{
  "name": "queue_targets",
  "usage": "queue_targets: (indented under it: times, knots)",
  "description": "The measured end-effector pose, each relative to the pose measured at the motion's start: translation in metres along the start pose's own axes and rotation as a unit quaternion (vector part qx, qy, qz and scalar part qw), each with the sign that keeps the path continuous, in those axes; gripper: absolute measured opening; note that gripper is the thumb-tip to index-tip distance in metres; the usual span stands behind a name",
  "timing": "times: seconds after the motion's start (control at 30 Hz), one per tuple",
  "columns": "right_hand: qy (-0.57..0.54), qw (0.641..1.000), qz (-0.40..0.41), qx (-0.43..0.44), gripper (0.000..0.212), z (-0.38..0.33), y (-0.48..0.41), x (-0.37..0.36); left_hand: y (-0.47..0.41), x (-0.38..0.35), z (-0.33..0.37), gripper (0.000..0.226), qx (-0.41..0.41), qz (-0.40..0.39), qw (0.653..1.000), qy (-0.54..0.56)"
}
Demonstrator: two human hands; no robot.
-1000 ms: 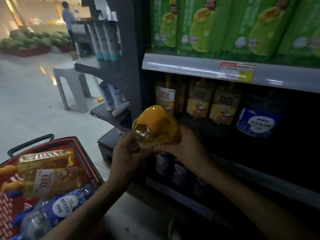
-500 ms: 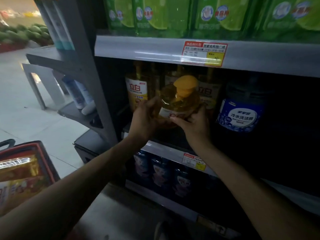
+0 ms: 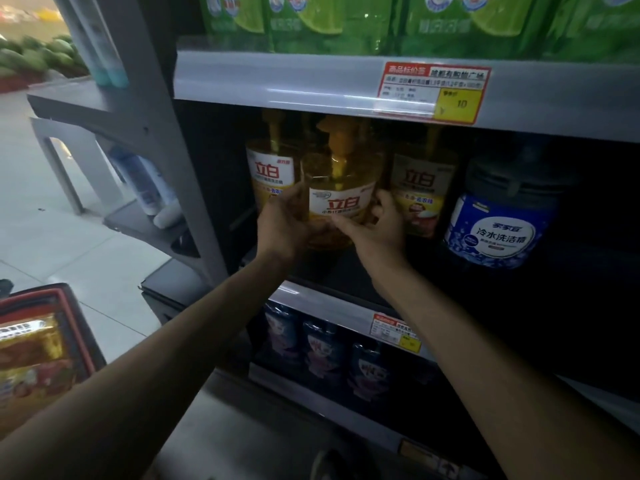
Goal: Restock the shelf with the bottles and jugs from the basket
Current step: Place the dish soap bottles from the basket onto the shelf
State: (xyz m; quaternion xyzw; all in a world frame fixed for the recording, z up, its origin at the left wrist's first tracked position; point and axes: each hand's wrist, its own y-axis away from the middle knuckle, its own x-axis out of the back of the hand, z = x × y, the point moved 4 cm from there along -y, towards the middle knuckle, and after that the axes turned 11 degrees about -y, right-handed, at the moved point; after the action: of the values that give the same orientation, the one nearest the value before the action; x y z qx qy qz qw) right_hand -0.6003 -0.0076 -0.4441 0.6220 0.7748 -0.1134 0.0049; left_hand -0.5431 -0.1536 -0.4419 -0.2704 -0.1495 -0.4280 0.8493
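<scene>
Dim shelf [image 3: 322,308] — pale, perhaps tiled floor [image 3: 52,237]

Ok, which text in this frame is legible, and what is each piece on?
"立白": held yellow bottle, left shelved bottle, right shelved bottle.
"冷水洗洁精": blue jug.
"10": upper price tag; its small print is unreadable.
Blurred: green pouches, lower price tag, basket bottles.

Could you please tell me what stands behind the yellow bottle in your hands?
Behind it show a left pump bottle and a right pump bottle. The held bottle covers whatever stands directly behind it.
</scene>
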Motion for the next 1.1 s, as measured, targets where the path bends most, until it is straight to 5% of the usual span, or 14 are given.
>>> queue_targets:
  times: [0.6,0.73,0.93,1.1]
  knots:
    - [-0.004,0.999,-0.001,-0.046,0.076,-0.006,0.014,-0.004,0.013,-0.001,0.002,0.049,0.073,0.052,0.995,0.046]
    - [0.027,0.999,-0.003,-0.036,0.065,-0.011,0.026,-0.002,0.027,0.005,0.0,0.047,0.079,0.022,0.996,0.044]
    - [0.117,0.991,-0.052,0.036,0.06,-0.029,0.054,-0.016,0.065,0.045,0.013,0.034,0.019,0.003,0.999,-0.04]
    - [0.186,0.966,-0.13,0.125,0.064,-0.049,0.084,-0.04,0.106,0.121,0.009,0.046,-0.018,-0.005,0.971,-0.236]
